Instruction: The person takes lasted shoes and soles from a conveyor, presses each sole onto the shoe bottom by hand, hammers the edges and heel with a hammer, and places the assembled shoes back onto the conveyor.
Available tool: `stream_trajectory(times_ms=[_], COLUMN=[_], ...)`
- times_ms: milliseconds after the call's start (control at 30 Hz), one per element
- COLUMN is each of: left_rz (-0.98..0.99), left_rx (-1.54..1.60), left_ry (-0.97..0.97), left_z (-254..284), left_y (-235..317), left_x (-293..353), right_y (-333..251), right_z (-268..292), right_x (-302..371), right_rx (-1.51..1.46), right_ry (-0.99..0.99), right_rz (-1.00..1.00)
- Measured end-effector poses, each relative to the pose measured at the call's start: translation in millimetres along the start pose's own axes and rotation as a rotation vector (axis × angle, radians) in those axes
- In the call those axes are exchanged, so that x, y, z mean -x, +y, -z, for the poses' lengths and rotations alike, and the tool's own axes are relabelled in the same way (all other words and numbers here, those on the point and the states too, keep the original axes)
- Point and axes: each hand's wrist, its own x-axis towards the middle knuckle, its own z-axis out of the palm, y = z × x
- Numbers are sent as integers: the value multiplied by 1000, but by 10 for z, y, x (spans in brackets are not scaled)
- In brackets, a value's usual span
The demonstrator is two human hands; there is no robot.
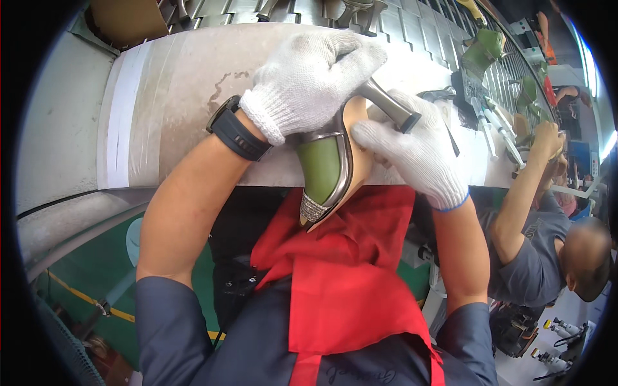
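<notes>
A high-heeled shoe (360, 145) hangs tilted over the table's near edge, toe toward me and beige sole facing right. A green last (320, 161) fills it, a sparkling band (313, 209) crosses the toe, and its metallic heel (394, 106) points right. My left hand (309, 80), in a white knit glove, is closed around the back of the shoe, its fingertips partly hidden. My right hand (415, 151), gloved too, grips the sole side below the heel. A thin dark strip (452, 138) shows beside my right hand; I cannot tell what it is.
Beyond the pale worktable (174, 109) runs a slatted metal conveyor (412, 26) with dark heeled shoes (354, 13) and green lasts (483, 51). Syringe-like tubes (499, 125) lie on the right. A co-worker (534, 251) sits close by on the right.
</notes>
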Motion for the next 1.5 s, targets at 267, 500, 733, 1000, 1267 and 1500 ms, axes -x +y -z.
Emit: stream_trajectory(times_ms=[267,500,733,1000,1267,1500], left_rz=[5,18,38,-235,-269,-263], left_rx=[-44,74,72,-499,-503,-507], left_ry=[29,-100,321,247,241,190], left_z=[-40,230,481,75,62,82], left_y=[29,-54,118,287,248,219], left_x=[-28,62,1100,1243,1225,1214], right_y=[95,89,-218,36,30,2], right_z=[-227,-353,12,-111,-130,-59], right_x=[30,-340,-63,11,-166,-218], right_rx=[-381,-507,290,397,391,405], right_ry=[141,305,129,161,160,86], right_rz=[11,118,411,583,709,709])
